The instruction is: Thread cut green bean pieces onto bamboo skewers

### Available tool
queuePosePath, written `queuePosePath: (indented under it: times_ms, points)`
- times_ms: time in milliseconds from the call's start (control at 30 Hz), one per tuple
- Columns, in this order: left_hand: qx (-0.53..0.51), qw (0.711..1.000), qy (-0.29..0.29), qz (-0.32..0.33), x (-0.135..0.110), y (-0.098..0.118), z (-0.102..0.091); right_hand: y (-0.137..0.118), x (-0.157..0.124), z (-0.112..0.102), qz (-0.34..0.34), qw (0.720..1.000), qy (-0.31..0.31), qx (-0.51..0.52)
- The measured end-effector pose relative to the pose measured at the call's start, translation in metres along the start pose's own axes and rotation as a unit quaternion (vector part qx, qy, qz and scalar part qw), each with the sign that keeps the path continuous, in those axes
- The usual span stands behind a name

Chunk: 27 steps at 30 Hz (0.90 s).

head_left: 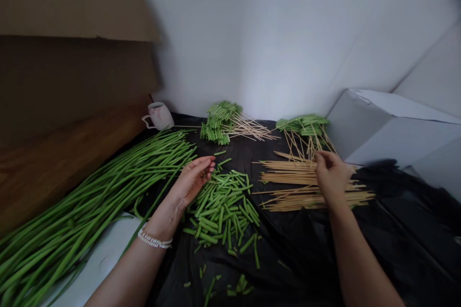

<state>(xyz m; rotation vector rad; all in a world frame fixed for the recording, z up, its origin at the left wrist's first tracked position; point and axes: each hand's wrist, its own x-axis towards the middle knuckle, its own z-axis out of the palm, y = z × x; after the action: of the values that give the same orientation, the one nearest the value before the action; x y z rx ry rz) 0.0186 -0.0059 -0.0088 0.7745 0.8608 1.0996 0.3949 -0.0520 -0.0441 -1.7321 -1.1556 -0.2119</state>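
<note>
My left hand [196, 175], with a beaded bracelet at its wrist, hovers at the upper left edge of a loose pile of cut garlic scape pieces [225, 206]. Its fingers are curled in with the thumb against them, and I cannot make out anything between them. Over the rows of thin wooden skewers [288, 172], my right hand [334, 177] is closed in a pinch; what it holds, if anything, is hidden. Behind the skewers lies a stack of filled skewers [304, 125] with green pieces on their ends. Another filled stack [221, 120] rests at the back middle.
Long uncut garlic scapes [118, 187] spread along the left, partly over a white surface [104, 254]. A white mug [160, 116] stands at the back left near a large cardboard box [75, 67]. At right is a white box [382, 124]. Black plastic sheeting [288, 259] covers the work surface.
</note>
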Motion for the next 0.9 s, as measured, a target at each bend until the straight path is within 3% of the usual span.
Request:
queuePosePath:
  times_ms: [100,267,533,900]
  points:
    - [0.006,1.0,0.0,-0.001,0.0,-0.002,0.001,-0.013,-0.006,0.003,-0.102,0.985,-0.136,-0.04]
    - [0.01,1.0,0.004,-0.005,0.0,-0.004,0.001,-0.023,-0.014,0.01,-0.193,0.941,-0.242,-0.134]
    - [0.009,1.0,-0.001,-0.008,0.0,-0.003,0.002,-0.013,-0.027,0.028,-0.21,0.901,-0.283,-0.251]
    - [0.008,1.0,-0.002,-0.008,0.0,-0.004,0.001,-0.016,-0.029,0.031,-0.21,0.881,-0.269,-0.327]
